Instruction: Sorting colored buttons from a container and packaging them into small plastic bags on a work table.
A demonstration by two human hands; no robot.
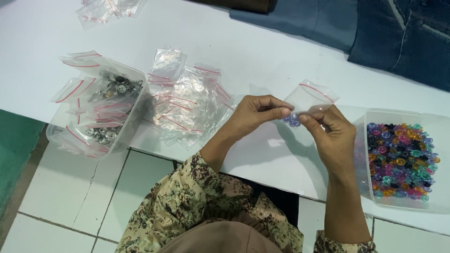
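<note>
A small clear zip bag [310,99] with bluish beads at its bottom is held above the white worktop [262,51], pinched by the left hand [255,115] and the right hand [330,133]. A tub of coloured beads [402,157] stands just beside the right hand.

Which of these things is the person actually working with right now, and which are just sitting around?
In use:
small clear zip bag, held by left hand and right hand
purple beads
tub of coloured beads
pile of empty bags

Lying about:
tub of metal buttons
denim cloth
</note>
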